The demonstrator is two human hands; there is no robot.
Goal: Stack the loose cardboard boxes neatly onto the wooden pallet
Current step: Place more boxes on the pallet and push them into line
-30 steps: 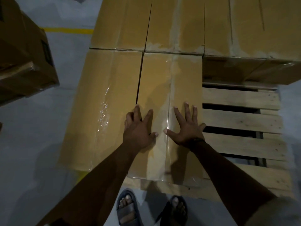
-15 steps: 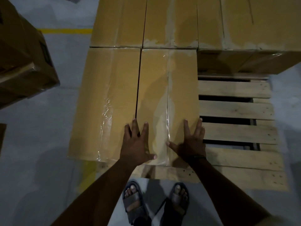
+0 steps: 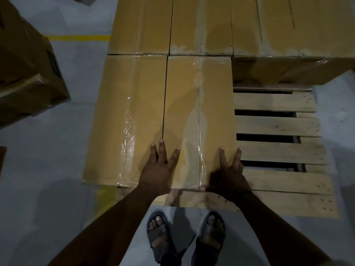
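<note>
A: Left hand (image 3: 159,169), right hand (image 3: 230,174): status?
B: Both flat, fingers straight & spread, gripping nothing. Set apart, pressing on top of the near box (image 3: 199,112). Left by its left seam, right at its right edge w/ thumb on the near edge.
A: Box location?
B: On the pallet (image 3: 278,127), front row, tight against a second box (image 3: 126,116) on its left. So 2 in front.
A: Behind?
B: Back-row boxes (image 3: 201,24) butted up against both. 3 tops counted; poss. a 4th far right, can't tell.
A: Pallet count?
B: 1. 5 bare slats showing right of the near box.
A: Anything else?
B: Cartons (image 3: 25,73) at left edge, off the pallet, on grey floor (image 3: 48,169); number unclear. 1 yellow line (image 3: 76,37). 2 sandals (image 3: 159,235) at bottom, toes toward the pallet.
</note>
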